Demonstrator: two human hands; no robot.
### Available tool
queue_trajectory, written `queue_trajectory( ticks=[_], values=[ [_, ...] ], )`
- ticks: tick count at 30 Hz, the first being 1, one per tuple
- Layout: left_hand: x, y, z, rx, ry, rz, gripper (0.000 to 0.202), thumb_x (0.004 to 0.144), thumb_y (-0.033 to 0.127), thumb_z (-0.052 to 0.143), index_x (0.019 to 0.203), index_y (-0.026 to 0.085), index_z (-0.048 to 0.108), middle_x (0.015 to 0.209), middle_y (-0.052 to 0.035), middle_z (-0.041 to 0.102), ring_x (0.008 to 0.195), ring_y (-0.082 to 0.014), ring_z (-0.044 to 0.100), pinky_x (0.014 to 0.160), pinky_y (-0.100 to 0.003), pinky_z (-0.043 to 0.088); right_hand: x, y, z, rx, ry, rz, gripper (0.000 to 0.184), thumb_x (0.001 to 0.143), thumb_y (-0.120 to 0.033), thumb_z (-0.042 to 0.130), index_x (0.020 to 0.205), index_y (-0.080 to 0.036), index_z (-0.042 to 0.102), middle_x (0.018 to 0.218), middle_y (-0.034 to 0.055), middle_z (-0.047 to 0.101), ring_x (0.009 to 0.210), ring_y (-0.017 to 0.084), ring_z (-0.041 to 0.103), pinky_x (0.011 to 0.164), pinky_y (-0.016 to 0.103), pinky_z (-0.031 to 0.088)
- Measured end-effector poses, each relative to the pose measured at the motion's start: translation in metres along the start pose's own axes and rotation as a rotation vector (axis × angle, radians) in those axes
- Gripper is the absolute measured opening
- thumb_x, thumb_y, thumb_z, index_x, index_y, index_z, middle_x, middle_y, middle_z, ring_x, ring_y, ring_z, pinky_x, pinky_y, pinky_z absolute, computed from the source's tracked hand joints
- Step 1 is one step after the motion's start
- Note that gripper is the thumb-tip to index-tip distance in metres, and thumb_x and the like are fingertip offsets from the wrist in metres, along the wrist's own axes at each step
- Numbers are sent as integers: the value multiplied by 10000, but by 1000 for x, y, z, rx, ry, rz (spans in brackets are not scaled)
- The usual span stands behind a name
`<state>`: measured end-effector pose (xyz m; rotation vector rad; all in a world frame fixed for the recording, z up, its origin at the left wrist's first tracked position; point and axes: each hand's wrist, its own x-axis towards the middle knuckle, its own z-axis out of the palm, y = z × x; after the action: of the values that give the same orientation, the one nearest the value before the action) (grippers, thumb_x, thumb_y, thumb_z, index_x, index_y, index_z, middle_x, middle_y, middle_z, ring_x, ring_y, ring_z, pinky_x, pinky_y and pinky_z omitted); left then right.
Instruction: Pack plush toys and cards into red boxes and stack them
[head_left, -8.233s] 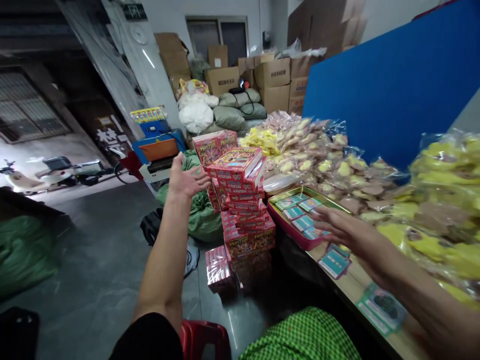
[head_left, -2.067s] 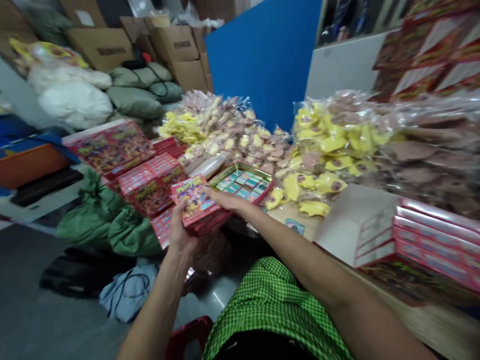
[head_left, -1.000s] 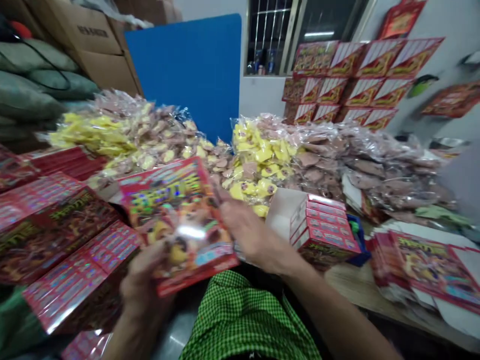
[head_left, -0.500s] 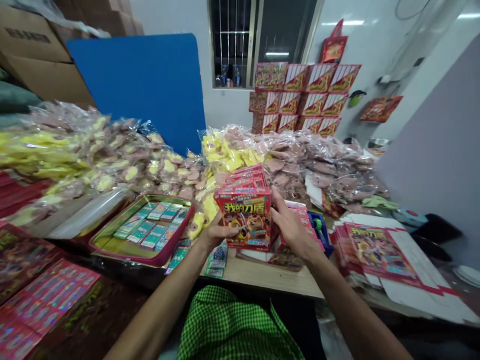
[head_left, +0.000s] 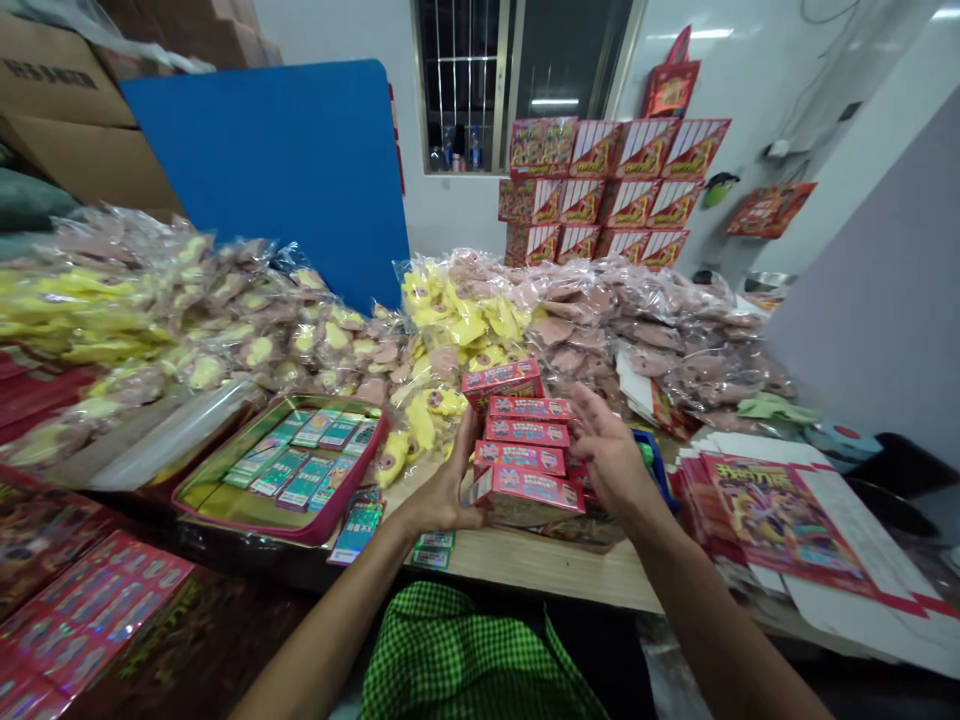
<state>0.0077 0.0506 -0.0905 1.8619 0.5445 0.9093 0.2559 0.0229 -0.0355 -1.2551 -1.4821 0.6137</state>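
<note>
left hand (head_left: 442, 480) open, empty, just left of stack of red boxes (head_left: 525, 450), right hand (head_left: 611, 455) open, empty, near stack at 3 o'clock, stack on table (head_left: 525, 565), tin tray w/ teal cards (head_left: 277, 470) at 9 o'clock

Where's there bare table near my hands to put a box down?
A strip of bare wooden tabletop runs along the front edge, between the small cards and the flattened box sheets, in front of the red box stack. Behind, it's crowded with plastic bags of pink and yellow pieces.
</note>
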Motion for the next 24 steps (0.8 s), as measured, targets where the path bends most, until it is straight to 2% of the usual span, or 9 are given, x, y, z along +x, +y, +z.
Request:
queue_trajectory(
  ticks=[3, 5, 7, 9, 12, 15, 18, 20, 24],
  values=[
    [-6, -3, 3, 50, -28, 34, 1402, 661, 253, 831, 1627, 250, -185, 1743, -118, -91, 1598, -365, -99, 1294, -527, -8, -1, -30, -3, -254, 43, -184, 758, 873, -213, 488, 1615, -213, 332, 1663, 83, 359, 1514, 313, 369, 1219, 582, 353],
    [-7, -3, 4, 69, -38, 46, 1392, 663, 224, 808, 1621, 247, -202, 1741, -110, -111, 1593, -358, -129, 1296, -522, -8, 4, -58, -1, -541, -62, -425, 660, 954, -264, 458, 1602, -206, 347, 1699, 64, 279, 1578, 302, 210, 1266, 588, 228],
    [-8, -3, 6, 66, -35, 47, 1381, 669, 224, 796, 1620, 248, -206, 1736, -105, -139, 1594, -357, -123, 1299, -522, 4, 13, -80, 2, -829, -198, -558, 573, 1008, -286, 408, 1572, -181, 400, 1676, 79, 336, 1579, 306, 199, 1269, 589, 189],
    [-9, -2, 7, 47, -40, 33, 1380, 669, 229, 796, 1620, 252, -203, 1735, -110, -138, 1602, -364, -63, 1300, -531, 33, 24, -90, 2, -1098, -290, -472, 468, 1044, -288, 356, 1425, -131, 579, 1515, 149, 559, 1467, 346, 428, 1221, 592, 273],
    [-11, -3, 10, 25, -38, 19, 1339, 682, 231, 786, 1635, 269, -155, 1745, -108, -68, 1607, -368, 37, 1300, -547, 76, 35, -84, -7, -1345, -435, -90, 552, 1075, -305, 274, 985, -94, 775, 1044, 213, 766, 1053, 357, 719, 1011, 537, 486],
    [-17, -6, 17, 26, 40, 38, 1230, 738, 314, 794, 1660, 275, -19, 1751, -84, -22, 1607, -373, 20, 1304, -555, 43, 27, -71, -21, -1308, -485, -25, 615, 1076, -323, 227, 978, -79, 783, 1079, 241, 752, 1055, 368, 717, 951, 516, 530],
    [-28, -12, 27, -3, 110, 4, 1116, 810, 419, 792, 1663, 280, 86, 1752, -83, 12, 1607, -381, 2, 1304, -574, 31, -5, -67, -22, -1122, -278, -385, 550, 1055, -357, 296, 1381, -50, 615, 1458, 247, 574, 1389, 391, 508, 1099, 576, 446],
    [-36, -18, 35, -52, 165, -56, 1054, 838, 426, 786, 1657, 293, 137, 1750, -87, 58, 1607, -378, 49, 1306, -579, 78, -28, -68, -15, -979, -315, -587, 566, 1024, -339, 386, 1526, -85, 446, 1545, 213, 496, 1439, 365, 444, 1126, 578, 428],
    [-49, -26, 48, -227, 211, -124, 986, 832, 388, 792, 1638, 273, 235, 1696, -127, 277, 1562, -377, 269, 1284, -575, 219, -46, -67, 2, -885, -497, -610, 629, 841, -83, 456, 1469, -117, 461, 1261, 189, 643, 1105, 325, 616, 898, 496, 557]
  ],
)
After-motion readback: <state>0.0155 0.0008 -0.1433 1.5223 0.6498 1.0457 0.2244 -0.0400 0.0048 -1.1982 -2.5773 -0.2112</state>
